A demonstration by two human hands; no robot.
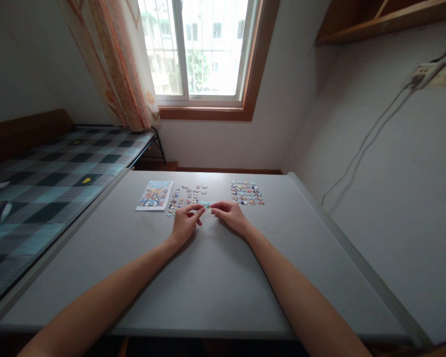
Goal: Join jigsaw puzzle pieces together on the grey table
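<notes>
A small light-blue strip of jigsaw puzzle pieces lies on the table between my fingertips. My left hand is closed in a pinch at the strip's near left side. From the right, my right hand pinches at its other end, thumb and forefinger together. The fingers partly cover the pieces, so their exact fit cannot be made out. Just beyond my left hand, loose puzzle pieces are spread in a rough group. Another batch of puzzle pieces lies past my right hand.
A printed picture sheet with a colourful cartoon lies left of the pieces on the grey table. A bed with a checked mattress stands along the left. The wall with a hanging cable borders the right, and a window is ahead.
</notes>
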